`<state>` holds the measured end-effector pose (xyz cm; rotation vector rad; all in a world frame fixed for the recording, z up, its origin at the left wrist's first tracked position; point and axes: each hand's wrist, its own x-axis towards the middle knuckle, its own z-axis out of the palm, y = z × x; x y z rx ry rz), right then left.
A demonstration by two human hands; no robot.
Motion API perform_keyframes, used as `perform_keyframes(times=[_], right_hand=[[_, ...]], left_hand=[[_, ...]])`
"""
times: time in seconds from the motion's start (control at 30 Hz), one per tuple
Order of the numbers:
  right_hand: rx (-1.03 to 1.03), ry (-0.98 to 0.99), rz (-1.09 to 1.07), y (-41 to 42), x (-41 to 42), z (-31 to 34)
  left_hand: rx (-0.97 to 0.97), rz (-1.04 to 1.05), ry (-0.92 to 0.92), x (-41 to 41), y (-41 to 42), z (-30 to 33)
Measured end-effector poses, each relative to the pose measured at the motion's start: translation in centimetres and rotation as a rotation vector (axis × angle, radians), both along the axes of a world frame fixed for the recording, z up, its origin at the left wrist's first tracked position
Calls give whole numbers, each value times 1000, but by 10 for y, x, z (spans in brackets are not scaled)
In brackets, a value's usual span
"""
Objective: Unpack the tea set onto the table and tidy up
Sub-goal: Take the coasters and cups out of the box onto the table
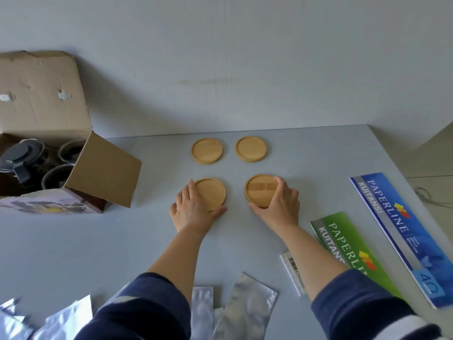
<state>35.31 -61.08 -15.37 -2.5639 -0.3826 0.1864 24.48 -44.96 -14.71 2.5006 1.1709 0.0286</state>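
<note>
Four round wooden coasters lie in a square on the grey table (318, 153). The far pair, one coaster (207, 150) and another (250, 148), lie untouched. My left hand (191, 209) grips the near left coaster (212, 193) by its left and front rim. My right hand (282, 202) grips the near right coaster (261, 190) by its right and front rim. An open cardboard box (44, 133) at the left holds a glass teapot with a black lid (19, 155) and glass cups (69, 149).
Two Paperline receipt books, a blue one (397, 231) and a green one (350, 246), lie at the right, with a small barcoded slip (293, 268) beside them. Several silvery plastic wrappers (245, 307) lie along the near edge. A wall stands behind the table.
</note>
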Motion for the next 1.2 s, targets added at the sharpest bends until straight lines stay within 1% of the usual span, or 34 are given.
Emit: perform_keyframes(times=[0.1, 0.17, 0.2, 0.3, 0.4, 0.47, 0.5, 0.57, 0.63, 0.67, 0.73, 0.8, 0.87, 1.0, 1.13, 1.2], right_hand=[[-17, 145, 30, -1, 8, 11], [-44, 255, 28, 4, 14, 23], [-92, 275, 25, 9, 15, 29], [-243, 211, 72, 36, 6, 48], [-214, 176, 207, 86, -14, 69], [-178, 161, 305, 129, -35, 82], [-144, 164, 351, 151, -46, 89], [-33, 242, 424, 194, -70, 103], [130, 382, 463, 235, -92, 118], [197, 422, 474, 255, -101, 125], [231, 394, 509, 293, -115, 133], [124, 292, 545, 326, -124, 138], [-58, 179, 548, 352, -128, 137], [-351, -41, 519, 378, -129, 130], [-521, -55, 505, 391, -132, 130], [-562, -43, 483, 397, -136, 129]], left_hand=[[-3, -27, -54, -9, 12, 11], [96, -41, -124, -19, 31, 26], [157, -44, -172, -25, 42, 36], [327, -9, -315, -50, 82, 69], [433, 103, -393, -83, 125, 100], [435, 209, -367, -110, 154, 113], [408, 257, -325, -123, 168, 117], [294, 320, -200, -149, 195, 122], [176, 310, -73, -165, 216, 122], [131, 287, -23, -169, 224, 122], [54, 245, 32, -169, 234, 121], [-4, 228, 75, -163, 239, 123], [-61, 243, 140, -156, 242, 125], [-175, 289, 200, -143, 247, 120], [-198, 291, 263, -138, 249, 122], [-207, 285, 279, -136, 250, 124]])
